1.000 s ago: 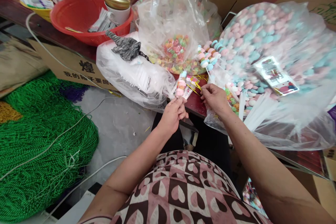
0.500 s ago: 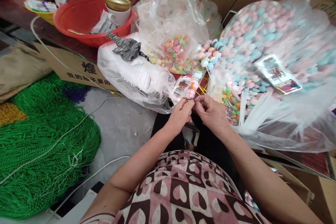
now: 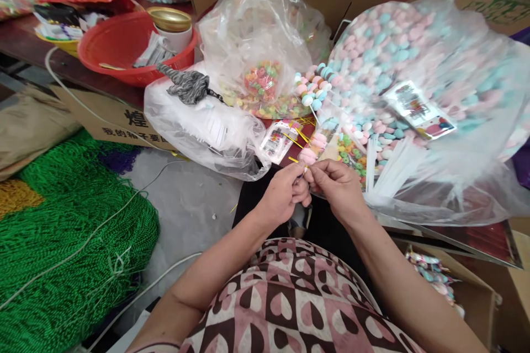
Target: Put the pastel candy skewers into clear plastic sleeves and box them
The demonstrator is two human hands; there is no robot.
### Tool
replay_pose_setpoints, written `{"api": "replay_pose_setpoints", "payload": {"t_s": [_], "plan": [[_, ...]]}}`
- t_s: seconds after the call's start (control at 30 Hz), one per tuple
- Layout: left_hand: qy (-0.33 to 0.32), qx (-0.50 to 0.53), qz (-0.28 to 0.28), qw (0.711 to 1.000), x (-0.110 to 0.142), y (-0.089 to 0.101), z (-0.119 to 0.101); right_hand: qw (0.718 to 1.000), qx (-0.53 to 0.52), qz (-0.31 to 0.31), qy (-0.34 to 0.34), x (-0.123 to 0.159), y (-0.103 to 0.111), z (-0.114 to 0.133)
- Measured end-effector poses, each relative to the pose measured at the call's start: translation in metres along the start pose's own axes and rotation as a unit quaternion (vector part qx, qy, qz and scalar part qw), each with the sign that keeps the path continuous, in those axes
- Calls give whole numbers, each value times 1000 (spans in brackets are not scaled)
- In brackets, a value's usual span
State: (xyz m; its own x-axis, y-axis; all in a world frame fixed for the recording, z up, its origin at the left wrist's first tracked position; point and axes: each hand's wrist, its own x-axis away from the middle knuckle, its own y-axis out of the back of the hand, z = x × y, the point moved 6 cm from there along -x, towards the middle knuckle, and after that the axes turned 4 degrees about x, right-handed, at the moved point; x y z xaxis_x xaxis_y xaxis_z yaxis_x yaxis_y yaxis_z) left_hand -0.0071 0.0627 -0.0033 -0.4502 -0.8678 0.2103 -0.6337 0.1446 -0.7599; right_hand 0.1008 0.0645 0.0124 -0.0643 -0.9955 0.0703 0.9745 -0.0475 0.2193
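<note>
Above my lap, at the table's front edge, both hands meet at the gathered end of a small clear bag of pink and pale-blue candies [image 3: 308, 154]. My left hand [image 3: 284, 193] is closed on the bag's gathered end, its fingers curled under. A yellow twist tie [image 3: 293, 160] sticks out at the left fingertips. My right hand [image 3: 342, 187] pinches thumb against forefinger at that same spot, apparently on the tie's other end, mostly hidden by the fingers. Just behind the bag lie loose yellow twist ties [image 3: 306, 131] and a printed packet [image 3: 278, 142].
A large clear bag of pink, blue and white candies [image 3: 385, 38] fills the right, with white sticks [image 3: 395, 168] before it. A bag of ring candies [image 3: 260, 80], threaded candies [image 3: 317, 85] and a red basin [image 3: 103, 44] stand behind. Green bead strings [image 3: 74, 231] lie left; an open carton [image 3: 467, 287] is lower right.
The candy bag has tipped away from upright and sits lower, partly behind my fingers. Both hands have turned slightly, still pinching together. The whole view has shifted a little.
</note>
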Motion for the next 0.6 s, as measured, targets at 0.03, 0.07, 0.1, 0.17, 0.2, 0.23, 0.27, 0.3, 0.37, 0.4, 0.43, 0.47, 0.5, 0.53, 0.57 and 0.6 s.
{"api": "replay_pose_setpoints", "payload": {"t_s": [0.03,0.07,0.1,0.17,0.2,0.23,0.27,0.3,0.37,0.4,0.43,0.47,0.5,0.53,0.57,0.6], "plan": [[22,7,18,1000,2,-4,0,999,-30,12,-11,1,0,0],[46,11,32,998,5,-8,0,998,-51,26,-17,1,0,1],[73,14,45,996,7,-10,0,997,-68,41,-20,1,1,2],[135,28,73,988,12,-16,3,992,-94,82,-31,2,4,3],[167,39,87,981,14,-19,5,987,-111,108,-36,2,5,4],[196,53,100,974,16,-22,8,981,-130,135,-40,3,6,4],[219,69,111,967,18,-25,11,974,-149,163,-43,4,7,4],[235,84,120,961,19,-27,13,968,-165,186,-44,5,7,3],[246,109,126,955,20,-30,17,961,-183,200,-46,5,8,-2],[248,118,125,953,20,-31,18,963,-186,189,-48,4,9,-5],[247,122,123,953,20,-32,19,966,-188,169,-49,3,10,-9],[243,125,119,954,19,-33,20,971,-188,141,-46,1,11,-12],[234,125,115,957,18,-33,20,976,-187,108,-38,0,12,-14],[219,124,108,962,17,-33,19,981,-180,72,-24,-1,13,-16],[195,119,94,969,14,-33,18,986,-166,35,-3,-2,15,-15],[166,111,74,977,11,-31,16,990,-140,-3,24,-1,17,-13]]}}
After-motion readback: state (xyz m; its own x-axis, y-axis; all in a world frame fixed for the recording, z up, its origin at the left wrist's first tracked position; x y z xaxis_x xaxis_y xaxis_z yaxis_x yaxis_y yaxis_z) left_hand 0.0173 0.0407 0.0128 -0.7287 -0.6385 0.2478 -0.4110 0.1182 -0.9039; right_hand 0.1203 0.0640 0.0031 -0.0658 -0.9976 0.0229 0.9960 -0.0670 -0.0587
